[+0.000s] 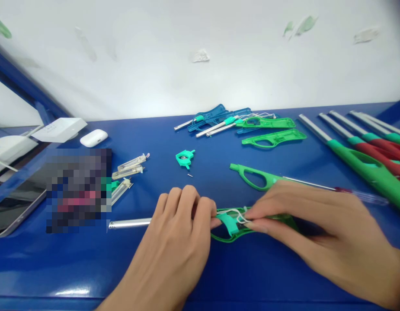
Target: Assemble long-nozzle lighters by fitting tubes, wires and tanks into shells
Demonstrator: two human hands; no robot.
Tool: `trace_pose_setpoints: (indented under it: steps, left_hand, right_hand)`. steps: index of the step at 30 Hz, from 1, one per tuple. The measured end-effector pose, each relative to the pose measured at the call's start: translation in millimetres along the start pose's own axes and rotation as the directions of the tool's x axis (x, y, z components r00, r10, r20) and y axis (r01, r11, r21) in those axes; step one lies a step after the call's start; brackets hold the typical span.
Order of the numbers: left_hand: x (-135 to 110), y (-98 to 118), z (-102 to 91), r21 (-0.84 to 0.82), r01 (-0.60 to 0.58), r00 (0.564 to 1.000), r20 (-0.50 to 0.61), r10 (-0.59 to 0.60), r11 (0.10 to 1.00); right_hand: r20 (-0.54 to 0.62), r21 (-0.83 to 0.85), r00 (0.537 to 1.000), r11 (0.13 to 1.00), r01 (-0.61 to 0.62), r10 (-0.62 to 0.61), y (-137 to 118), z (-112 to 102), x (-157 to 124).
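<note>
My left hand [180, 224] is curled over the metal tube [130, 223] end of a long green lighter half-shell [232, 235] lying on the blue table [89, 268]. My right hand [313, 229] pinches the shell's handle part, fingertips pressed on a teal trigger piece [230, 222] and thin white wires [235, 212]. Just beyond my right hand lie a loose green handle shell [254, 176] and a screwdriver [349, 192].
Blue and green shells with tubes [238, 123] lie at the back centre. Finished green and red lighters [371, 151] sit at the right. A teal part [184, 158], several small metal units [128, 168], an earbud case [94, 137], a white box [60, 128] and a tablet [14, 203] lie left.
</note>
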State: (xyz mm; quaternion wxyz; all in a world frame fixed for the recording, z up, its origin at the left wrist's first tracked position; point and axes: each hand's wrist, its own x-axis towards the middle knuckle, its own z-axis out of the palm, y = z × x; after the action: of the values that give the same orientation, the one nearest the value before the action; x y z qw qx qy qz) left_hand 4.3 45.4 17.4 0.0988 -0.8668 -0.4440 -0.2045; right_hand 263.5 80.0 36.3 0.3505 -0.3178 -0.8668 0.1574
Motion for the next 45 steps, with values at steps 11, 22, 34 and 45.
trace_pose_setpoints:
  steps: [11, 22, 34, 45]
  left_hand:
    - [-2.9, 1.4, -5.7, 0.023, -0.015, 0.998, 0.058, 0.014, 1.0]
    - [-0.6, 2.9, -9.0, -0.024, -0.031, 0.994, 0.108, 0.034, 0.999]
    - [-0.4, 3.5, -9.6, -0.005, 0.001, 0.989, 0.148, 0.0, 1.0]
    - [-0.2, 3.8, -13.6, -0.039, -0.026, 0.988, 0.153, 0.032, 0.999]
  right_hand:
    - [-0.081, 0.038, 0.992, 0.995, -0.09, 0.093, -1.9, 3.7, -0.3]
    - [-0.053, 0.007, 0.997, 0.998, -0.054, 0.055, -6.0, 3.8, 2.4]
    - [-0.041, 0.158, 0.998, 0.986, -0.047, 0.054, -4.8, 2.7, 5.2]
    - [0.002, 0.171, 0.998, 0.983, -0.065, 0.066, -2.7, 0.3, 7.1]
